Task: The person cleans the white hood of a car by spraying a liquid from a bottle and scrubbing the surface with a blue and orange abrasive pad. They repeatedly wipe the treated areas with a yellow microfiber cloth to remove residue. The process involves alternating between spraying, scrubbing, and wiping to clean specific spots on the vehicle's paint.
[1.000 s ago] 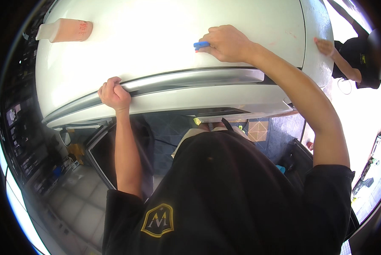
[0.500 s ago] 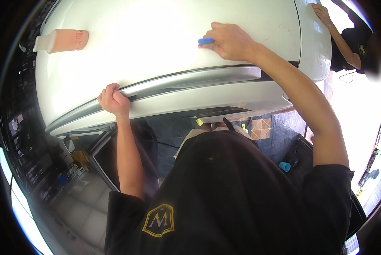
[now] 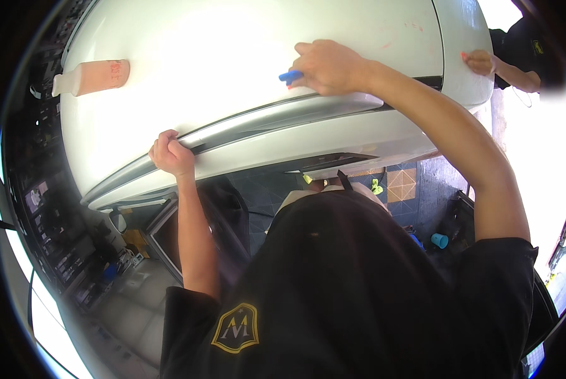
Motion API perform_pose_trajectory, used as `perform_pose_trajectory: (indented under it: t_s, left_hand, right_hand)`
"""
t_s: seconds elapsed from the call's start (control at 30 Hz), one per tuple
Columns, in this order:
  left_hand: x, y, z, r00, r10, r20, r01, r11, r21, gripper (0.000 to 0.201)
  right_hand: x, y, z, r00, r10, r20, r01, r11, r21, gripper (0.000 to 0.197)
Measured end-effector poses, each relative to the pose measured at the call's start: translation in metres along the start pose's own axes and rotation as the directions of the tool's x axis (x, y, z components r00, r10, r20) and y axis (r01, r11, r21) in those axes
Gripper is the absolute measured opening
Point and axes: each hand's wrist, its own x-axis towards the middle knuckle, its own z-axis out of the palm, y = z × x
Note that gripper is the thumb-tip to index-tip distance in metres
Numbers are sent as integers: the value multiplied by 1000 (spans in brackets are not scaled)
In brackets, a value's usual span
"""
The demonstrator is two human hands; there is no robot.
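Before me is the white roof of a car (image 3: 188,69). Along its near edge runs a silver roof rail (image 3: 257,123). My left hand (image 3: 172,153) is closed around this rail toward its left part. My right hand (image 3: 330,67) rests on the roof just beyond the rail, its fingers closed on a small blue piece (image 3: 290,77). A bit of red-orange shows beneath the blue; the rest lies hidden under my fingers. Farther left, a clear bottle (image 3: 100,78) of pinkish-orange liquid lies on its side on the roof. Faint reddish smears mark the roof right of my hand.
At the far right, another person's hand (image 3: 480,62) holds a small orange piece against the car's rear end. Below the roof stands an open car door (image 3: 163,237) on the left. A blue cup (image 3: 439,240) is low on the right, near a patterned mat (image 3: 401,184).
My right hand has slid a little left and nearer to the rail with the blue piece. The other person's hand has come down along the car. My left hand keeps hold of the rail.
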Motion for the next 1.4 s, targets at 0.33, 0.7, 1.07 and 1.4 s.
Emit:
perform_pose_trajectory:
  t_s: [0.33,0.7,1.07,1.4]
  left_hand:
    - [-4,4,2,999,-44,1,44,999,18,25]
    - [-2,6,6,998,-68,16,67,998,16,25]
    - [40,64,-27,834,50,550,38,988,-147,35]
    - [105,202,45,-22,752,658,-560,536,-631,62]
  right_hand:
    - [1,10,-5,997,51,-63,-54,997,-48,32]
    - [7,12,-3,990,89,-110,-99,991,-87,36]
    - [-41,-5,-12,554,578,-600,-370,816,444,37]
    - [-63,-42,64,318,513,-797,-420,830,366,13]
